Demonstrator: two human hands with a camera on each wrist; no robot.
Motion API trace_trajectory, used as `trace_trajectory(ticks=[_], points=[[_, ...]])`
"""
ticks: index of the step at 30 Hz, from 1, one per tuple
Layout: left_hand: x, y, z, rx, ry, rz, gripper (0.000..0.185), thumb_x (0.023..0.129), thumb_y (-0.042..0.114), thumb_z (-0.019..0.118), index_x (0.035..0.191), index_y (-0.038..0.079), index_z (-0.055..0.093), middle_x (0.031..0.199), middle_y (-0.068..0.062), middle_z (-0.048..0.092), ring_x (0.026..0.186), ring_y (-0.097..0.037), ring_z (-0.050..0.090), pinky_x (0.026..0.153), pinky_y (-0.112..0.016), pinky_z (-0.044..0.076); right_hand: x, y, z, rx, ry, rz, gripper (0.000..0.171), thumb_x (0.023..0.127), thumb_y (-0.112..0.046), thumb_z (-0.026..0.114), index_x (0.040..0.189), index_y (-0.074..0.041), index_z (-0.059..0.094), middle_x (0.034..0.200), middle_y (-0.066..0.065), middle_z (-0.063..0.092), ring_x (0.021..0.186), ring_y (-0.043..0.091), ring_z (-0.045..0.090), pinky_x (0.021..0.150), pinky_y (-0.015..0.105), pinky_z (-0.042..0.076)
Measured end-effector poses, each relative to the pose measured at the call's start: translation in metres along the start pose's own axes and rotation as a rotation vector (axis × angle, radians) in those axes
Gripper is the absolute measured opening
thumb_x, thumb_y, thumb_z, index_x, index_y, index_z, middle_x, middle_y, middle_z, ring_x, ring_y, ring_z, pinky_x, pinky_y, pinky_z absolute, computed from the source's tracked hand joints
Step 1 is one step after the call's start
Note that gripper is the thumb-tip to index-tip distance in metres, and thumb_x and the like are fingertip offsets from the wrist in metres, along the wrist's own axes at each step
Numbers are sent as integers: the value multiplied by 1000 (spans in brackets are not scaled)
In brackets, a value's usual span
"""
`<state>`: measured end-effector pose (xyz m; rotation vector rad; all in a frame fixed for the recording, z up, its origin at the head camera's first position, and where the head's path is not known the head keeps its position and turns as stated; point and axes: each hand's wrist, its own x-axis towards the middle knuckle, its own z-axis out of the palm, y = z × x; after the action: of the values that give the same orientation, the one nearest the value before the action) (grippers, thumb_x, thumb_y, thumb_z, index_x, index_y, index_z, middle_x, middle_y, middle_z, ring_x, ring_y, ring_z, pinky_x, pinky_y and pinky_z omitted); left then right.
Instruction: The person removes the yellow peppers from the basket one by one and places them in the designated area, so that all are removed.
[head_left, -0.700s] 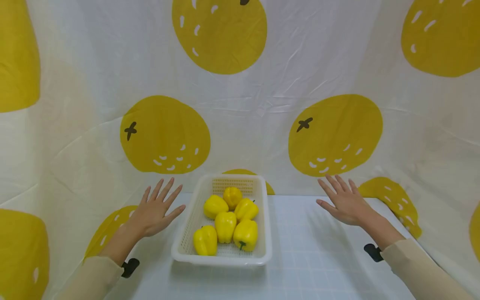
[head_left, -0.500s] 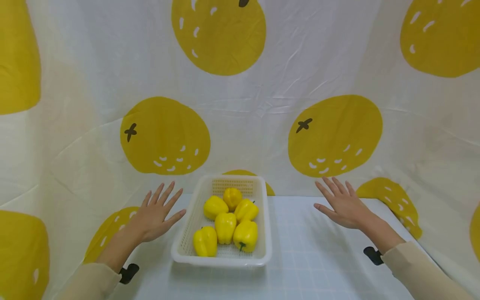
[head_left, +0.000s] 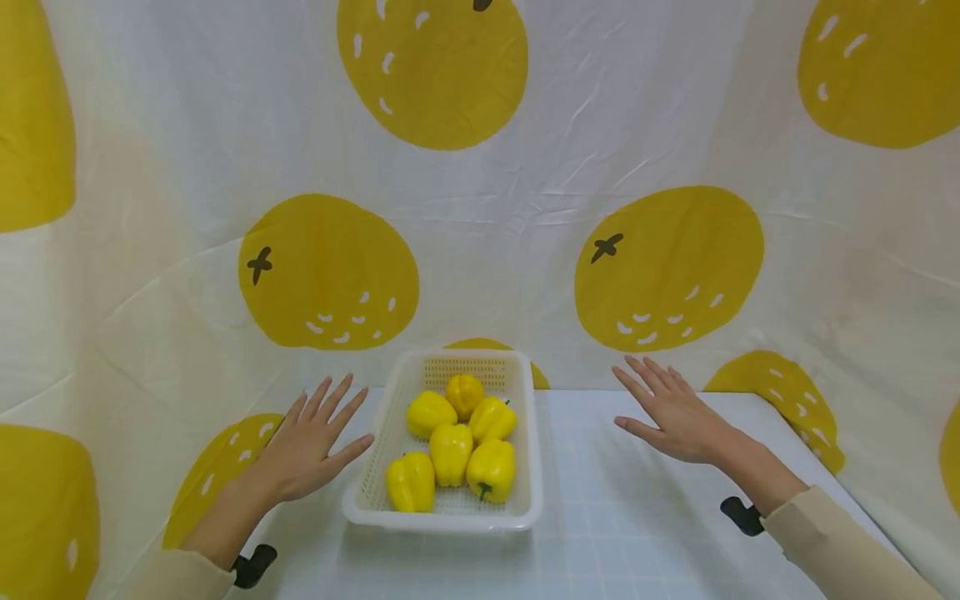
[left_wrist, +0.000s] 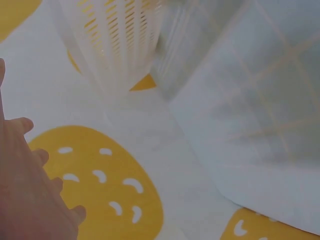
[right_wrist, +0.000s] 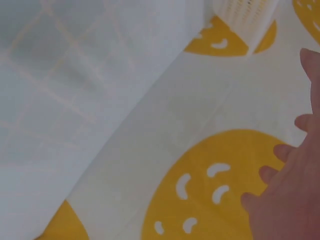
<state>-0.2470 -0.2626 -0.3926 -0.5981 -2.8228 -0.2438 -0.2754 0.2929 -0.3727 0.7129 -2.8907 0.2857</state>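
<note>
Several yellow bell peppers lie in a white plastic basket with slotted walls, on the table in the head view. My left hand hovers just left of the basket, fingers straight and spread, holding nothing. To the basket's right, farther off, my right hand is held above the table with straight fingers and nothing in it. In the left wrist view the basket shows at the top, apart from the left hand. The right wrist view has the right hand at its right edge.
The table wears a pale blue checked cover. Behind and beside it hangs a white cloth printed with large yellow fruits, close to the table's back edge. Dark wrist cameras sit under both wrists.
Both hands have lowered slightly. The right hand has also moved left, toward the basket. The basket and the bell peppers stay where they were.
</note>
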Motion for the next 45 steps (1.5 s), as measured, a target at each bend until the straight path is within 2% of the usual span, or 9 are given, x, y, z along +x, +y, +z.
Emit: trace_trajectory(ticks=[4,8,14,19,27,33,39,45], points=[[-1,0,2,-22,-9,-12,78,101,66,45,164,23,28,172,-8,11,157,-41,4,121,-68,5,1,-7,-2,19,-4,-5,83,100,-56,58,164,-17,25,170,17,13,153,46,11,120,69,10],[-3,-1,6,-61,2,3,77,100,66,47,164,27,27,173,-4,10,157,-39,1,122,-65,0,3,-14,-2,44,4,-26,81,99,-55,61,164,-21,25,170,15,15,152,43,17,117,71,20],[-6,6,10,-84,43,29,78,98,63,55,162,25,32,171,-7,19,154,-44,13,117,-71,15,7,-24,3,90,21,-83,80,98,-46,66,163,-20,27,169,14,19,151,40,24,116,67,29],[-8,13,15,-93,34,25,82,97,66,55,162,22,34,170,-6,21,153,-44,18,115,-72,21,9,-33,6,125,7,-103,80,98,-42,69,163,-22,28,168,12,22,151,38,27,115,65,33],[-12,20,18,-160,25,29,84,95,66,57,162,20,33,169,-6,23,151,-43,24,110,-74,28,14,-53,6,175,-19,-123,75,98,-49,65,160,-20,34,165,12,29,147,38,34,111,64,39],[-13,25,22,-214,10,36,87,94,66,59,162,18,34,168,-7,25,148,-41,31,108,-72,34,20,-65,8,211,-36,-145,72,99,-44,67,159,-19,36,162,11,34,145,35,39,110,59,43],[-19,29,28,-276,-20,-3,90,92,67,63,161,16,35,167,-7,28,147,-39,36,109,-68,38,26,-76,13,268,-73,-160,71,99,-45,66,158,-19,37,162,9,35,143,32,42,110,56,44],[-24,31,31,-306,-58,-48,93,90,69,64,162,18,33,168,-4,27,148,-36,36,110,-65,39,33,-87,19,323,-75,-237,63,99,-33,69,154,-17,43,159,8,40,142,29,44,111,53,43]])
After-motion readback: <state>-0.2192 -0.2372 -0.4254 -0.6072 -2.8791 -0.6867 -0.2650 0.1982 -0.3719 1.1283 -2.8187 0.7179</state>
